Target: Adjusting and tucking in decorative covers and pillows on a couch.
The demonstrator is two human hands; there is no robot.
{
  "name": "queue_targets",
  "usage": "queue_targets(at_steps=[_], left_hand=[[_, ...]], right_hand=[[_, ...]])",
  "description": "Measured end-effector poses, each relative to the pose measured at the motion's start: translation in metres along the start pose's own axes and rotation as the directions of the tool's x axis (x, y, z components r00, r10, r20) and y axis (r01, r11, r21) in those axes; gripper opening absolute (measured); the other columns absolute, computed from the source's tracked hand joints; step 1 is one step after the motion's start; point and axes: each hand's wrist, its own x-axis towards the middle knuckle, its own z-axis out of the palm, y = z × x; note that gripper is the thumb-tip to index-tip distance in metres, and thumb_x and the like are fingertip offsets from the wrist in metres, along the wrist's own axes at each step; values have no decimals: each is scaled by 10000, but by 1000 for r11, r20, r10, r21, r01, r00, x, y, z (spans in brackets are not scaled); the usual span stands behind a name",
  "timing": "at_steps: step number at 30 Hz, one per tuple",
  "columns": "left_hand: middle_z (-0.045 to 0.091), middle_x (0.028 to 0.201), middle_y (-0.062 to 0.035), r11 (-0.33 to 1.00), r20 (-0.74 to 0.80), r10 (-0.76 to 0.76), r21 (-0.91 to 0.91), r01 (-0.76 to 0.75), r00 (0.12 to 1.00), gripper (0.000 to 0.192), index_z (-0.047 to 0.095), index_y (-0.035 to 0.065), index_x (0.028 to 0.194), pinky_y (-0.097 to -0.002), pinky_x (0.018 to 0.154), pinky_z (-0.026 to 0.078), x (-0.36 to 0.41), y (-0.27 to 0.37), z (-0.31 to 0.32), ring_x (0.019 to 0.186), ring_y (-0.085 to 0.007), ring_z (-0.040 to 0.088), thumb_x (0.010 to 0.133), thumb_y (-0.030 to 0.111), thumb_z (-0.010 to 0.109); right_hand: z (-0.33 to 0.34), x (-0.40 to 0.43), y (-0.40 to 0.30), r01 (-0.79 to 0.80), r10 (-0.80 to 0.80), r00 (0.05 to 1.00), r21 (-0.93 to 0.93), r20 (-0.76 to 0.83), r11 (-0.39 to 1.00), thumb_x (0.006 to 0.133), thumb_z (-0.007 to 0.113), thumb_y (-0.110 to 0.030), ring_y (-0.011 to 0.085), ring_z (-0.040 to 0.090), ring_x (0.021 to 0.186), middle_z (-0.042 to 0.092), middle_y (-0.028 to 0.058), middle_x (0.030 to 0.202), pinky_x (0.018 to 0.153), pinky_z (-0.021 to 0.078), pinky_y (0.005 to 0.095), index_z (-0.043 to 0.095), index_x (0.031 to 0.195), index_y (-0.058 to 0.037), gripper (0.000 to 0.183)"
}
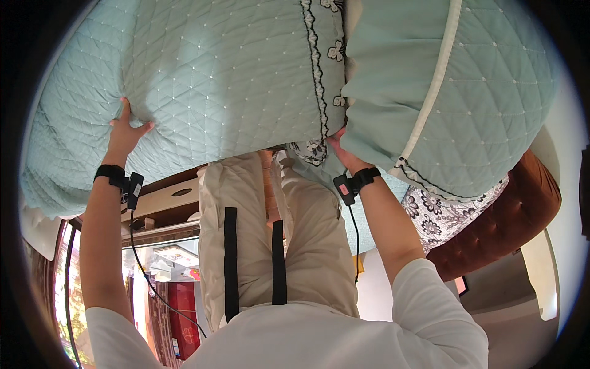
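A pale green quilted bedspread [184,83] with small white dots covers the bed before me. My left hand [125,131] rests on it at the left with fingers spread, and creases run out from the fingertips. My right hand [342,150] reaches in where the bedspread's trimmed end, with black-edged lace and bow shapes, meets a green ruffled, quilted pillow sham [488,92]. Its fingertips are hidden by the fabric, so its grip does not show. A patterned black-and-white cloth [308,151] peeks out beside that hand.
A brown tufted headboard [502,221] stands at the right, with a floral-print pillow [433,214] against it. Below the left side of the bedspread is a cabinet with a drawer front [159,200]. Black cables [152,283] hang from my wrist straps.
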Motion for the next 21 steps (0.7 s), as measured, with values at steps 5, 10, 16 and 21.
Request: queue_targets(at_steps=[5, 10, 16, 21], left_hand=[[234, 1384, -208, 996, 27, -84, 6, 84, 996, 975, 25, 16, 1368, -318, 1032, 169, -11, -5, -9, 1272, -302, 271, 719, 327, 683], [245, 1371, -230, 1000, 17, 23, 19, -23, 1000, 973, 23, -2, 1362, -342, 1047, 108, -4, -17, -5, 1286, -295, 243, 723, 321, 682], [367, 1282, -274, 997, -45, 73, -33, -75, 996, 1001, 74, 58, 1378, -340, 951, 324, 5, -20, 2, 1185, -404, 361, 674, 374, 711], [344, 1311, -248, 989, -101, 148, 39, -145, 984, 1004, 74, 33, 1372, -340, 966, 302, 1, -17, 3, 1205, -381, 346, 676, 367, 714]], right_hand=[[5, 9, -74, -165, -43, 982, 729, 183, -665, 862, 352, -463, 253, 307, 1240, 329, 36, 1356, 1008, 278, 438, 314, 1313, -197, 525], [15, 23, -93, -63, 171, 982, 990, 84, -124, 864, 348, -455, 252, 305, 1245, 332, 35, 1359, 1023, 255, 415, 327, 1317, -178, 531], [39, 18, -73, -18, 133, 990, 985, 42, -174, 871, 335, -448, 248, 298, 1249, 329, 46, 1362, 1039, 224, 403, 318, 1326, -147, 546], [0, 3, -114, 14, 206, 966, 758, 159, -653, 879, 327, -440, 246, 279, 1259, 318, 47, 1369, 1044, 209, 403, 309, 1330, -139, 543]])
